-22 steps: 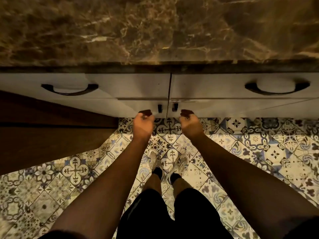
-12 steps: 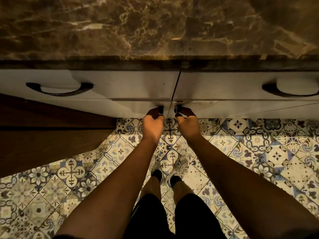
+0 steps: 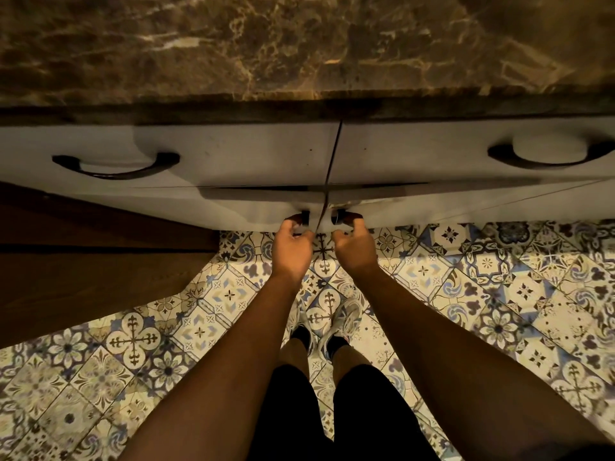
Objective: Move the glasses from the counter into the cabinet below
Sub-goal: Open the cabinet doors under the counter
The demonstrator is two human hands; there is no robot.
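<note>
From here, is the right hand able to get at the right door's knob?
Probably yes, it seems already there: the right hand has its fingers curled at the right knob, with nothing between them. The left hand is likewise at the left knob.

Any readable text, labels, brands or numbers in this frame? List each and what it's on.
None: no legible text anywhere.
Brown marble countertop: veining only.
White drawer fronts with dark curved handles: unmarked.
Patterned floor tiles: ornament, no lettering.
Light sneakers: too blurred to tell any brand.
</note>
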